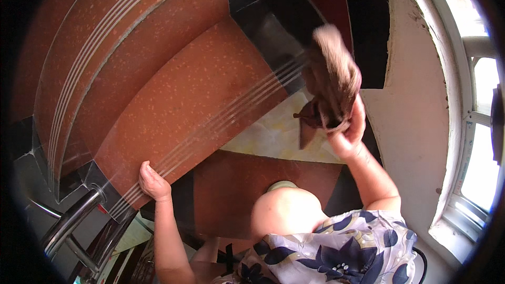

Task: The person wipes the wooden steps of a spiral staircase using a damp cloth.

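Note:
A bunched brown cloth point(331, 79) hangs from my right hand point(349, 136), which is shut on it. The cloth is blurred, and its far end lies over the black border tile point(272, 43) at the right end of a stair tread. My left hand point(154, 183) rests on the front edge of that reddish-brown speckled tread point(189, 86), across its pale grooved lines. Its fingers are held close together and partly hidden, so their grip cannot be made out. My bent knee point(288, 211) is on the lower step, below the pale marbled riser point(272, 130).
Higher steps point(158, 35) curve up at the upper left. A shiny metal railing point(75, 219) rises at the lower left. On the right are a whitish wall point(414, 126) and a window frame point(469, 118). The lower reddish step point(232, 189) lies under me.

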The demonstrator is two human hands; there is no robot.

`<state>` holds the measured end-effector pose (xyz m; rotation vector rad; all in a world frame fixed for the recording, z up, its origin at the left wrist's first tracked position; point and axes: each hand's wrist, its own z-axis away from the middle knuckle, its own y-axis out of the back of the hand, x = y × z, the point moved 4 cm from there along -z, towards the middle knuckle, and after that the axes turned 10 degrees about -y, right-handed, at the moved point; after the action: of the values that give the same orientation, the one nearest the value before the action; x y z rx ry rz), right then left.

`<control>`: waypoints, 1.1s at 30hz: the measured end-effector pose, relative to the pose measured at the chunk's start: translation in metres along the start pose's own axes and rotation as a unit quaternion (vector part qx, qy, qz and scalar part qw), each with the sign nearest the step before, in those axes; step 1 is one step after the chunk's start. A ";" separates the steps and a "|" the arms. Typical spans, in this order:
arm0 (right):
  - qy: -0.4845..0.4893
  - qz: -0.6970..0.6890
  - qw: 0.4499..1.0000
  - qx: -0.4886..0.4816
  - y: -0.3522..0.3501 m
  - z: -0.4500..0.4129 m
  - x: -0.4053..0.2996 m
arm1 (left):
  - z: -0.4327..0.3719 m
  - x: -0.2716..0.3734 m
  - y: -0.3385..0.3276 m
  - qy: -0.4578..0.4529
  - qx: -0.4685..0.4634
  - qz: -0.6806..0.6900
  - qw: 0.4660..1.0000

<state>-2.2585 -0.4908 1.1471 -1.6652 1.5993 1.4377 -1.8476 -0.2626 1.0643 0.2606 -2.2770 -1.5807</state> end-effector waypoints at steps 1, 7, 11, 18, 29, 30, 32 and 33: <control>0.020 0.020 1.000 0.001 0.005 -0.012 0.001 | 0.000 -0.001 0.000 0.001 0.000 -0.002 1.000; -0.122 0.262 0.957 0.036 0.038 -0.059 0.072 | -0.002 0.001 -0.002 -0.015 -0.004 0.002 1.000; -0.032 0.460 0.885 0.069 0.019 -0.056 0.058 | -0.002 0.003 0.001 -0.003 0.003 0.015 1.000; -0.017 0.558 0.830 -0.007 0.010 -0.078 0.107 | -0.003 0.007 0.004 -0.015 0.020 0.018 1.000; -0.131 0.478 0.863 0.101 -0.117 -0.154 0.098 | 0.000 0.003 0.001 -0.015 0.022 0.008 1.000; -0.080 0.418 0.903 0.065 -0.134 -0.139 0.080 | 0.001 0.002 -0.002 -0.014 0.022 0.007 1.000; -0.015 0.361 0.932 -0.038 -0.169 -0.106 0.046 | 0.000 0.002 -0.001 -0.010 0.029 0.008 0.999; 0.018 0.344 0.935 -0.087 -0.190 -0.085 0.027 | 0.001 0.000 0.002 -0.009 0.029 0.004 1.000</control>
<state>-2.0599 -0.5279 1.0910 -1.2583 2.2714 1.9227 -1.8476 -0.2610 1.0654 0.2530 -2.3374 -1.5199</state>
